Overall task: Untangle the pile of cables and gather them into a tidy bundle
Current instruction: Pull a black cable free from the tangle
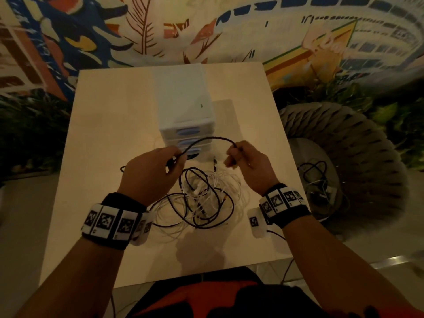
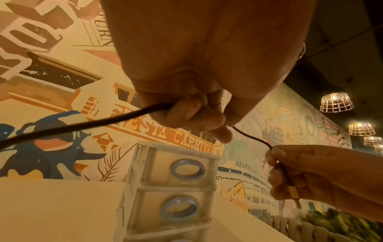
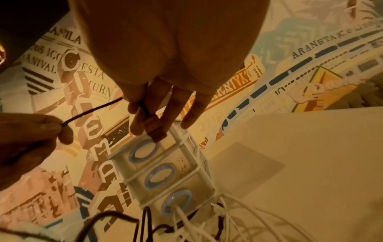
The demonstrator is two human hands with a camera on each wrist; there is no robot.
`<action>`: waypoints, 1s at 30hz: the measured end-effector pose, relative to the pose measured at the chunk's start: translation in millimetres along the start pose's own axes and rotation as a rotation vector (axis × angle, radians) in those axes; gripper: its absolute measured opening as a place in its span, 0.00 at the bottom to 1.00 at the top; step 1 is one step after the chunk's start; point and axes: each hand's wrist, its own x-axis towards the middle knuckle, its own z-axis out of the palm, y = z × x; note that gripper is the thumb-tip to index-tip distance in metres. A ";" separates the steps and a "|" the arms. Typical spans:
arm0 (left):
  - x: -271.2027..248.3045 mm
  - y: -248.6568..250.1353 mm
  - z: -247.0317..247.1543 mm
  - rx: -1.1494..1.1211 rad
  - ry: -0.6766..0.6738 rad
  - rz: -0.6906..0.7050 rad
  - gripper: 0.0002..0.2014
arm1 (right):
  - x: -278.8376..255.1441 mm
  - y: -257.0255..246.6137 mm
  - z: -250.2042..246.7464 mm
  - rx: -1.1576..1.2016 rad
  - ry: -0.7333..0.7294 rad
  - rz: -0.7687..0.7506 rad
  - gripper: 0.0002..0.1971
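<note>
Head view, from biggest to smallest: pale square table (image 1: 96, 157) against a painted mural wall; white plastic drawer unit (image 1: 183, 106) with three blue-ringed drawer pulls standing at mid-table; tangled pile of cables (image 1: 202, 198) lying on the tabletop just in front of that unit, thin white leads and dark leads looped through one another. Above the pile, both hands raised clear of the table, a short arc of black cable (image 1: 211, 140) strung between them. Left hand (image 1: 149, 173) curled closed around the black cable, fingers and thumb wrapped on it, the rest of that lead trailing down toward the heap. Right hand (image 1: 247, 166) pinching the same cable near its end between thumb and forefinger, remaining fingers extended loosely, seen more plainly from the right wrist; USB plug (image 3: 155, 129) hanging just below that pinch. Likely light and limp throughout, soft enough to sag under its own weight, springy enough to hold old coils, prone to snagging where loops cross. Plug probably the only stiff part, so best to take hold just behind it, on the cord beside the plug, and feed that end back through the crossings rather than tug mid-length, which would likely tighten the knot. White leads look thinner and probably more delicate; worth gentle handling. Bundle not yet begun, judging by the heap.
</note>
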 end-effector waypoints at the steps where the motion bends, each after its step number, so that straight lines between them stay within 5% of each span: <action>1: -0.6 -4.3 0.1 0.027 -0.024 -0.014 0.09 | 1.0 1.9 -3.1 0.026 0.049 0.003 0.09; 8: -7.4 -44.3 -5.3 0.106 -0.012 -0.114 0.08 | 13.2 48.2 -59.5 -0.018 0.359 0.109 0.11; 14: -5.5 -39.5 -37.0 -0.220 0.124 -0.233 0.10 | -1.0 76.9 -51.1 -0.285 0.076 0.160 0.08; 19: -2.7 -16.3 -64.4 -0.439 0.231 -0.253 0.13 | -7.5 53.1 -8.5 -0.249 -0.034 0.165 0.04; 22: -1.6 -13.9 -69.9 -0.517 0.264 -0.295 0.16 | -16.5 27.4 7.1 -0.257 -0.031 0.164 0.15; 26: -4.5 -23.0 -72.6 -0.618 0.310 -0.381 0.17 | -40.4 17.2 17.3 -0.330 -0.240 0.129 0.20; 30: -10.1 -23.7 -82.9 -0.717 0.344 -0.423 0.16 | -60.1 50.3 18.0 -0.529 -0.397 0.386 0.21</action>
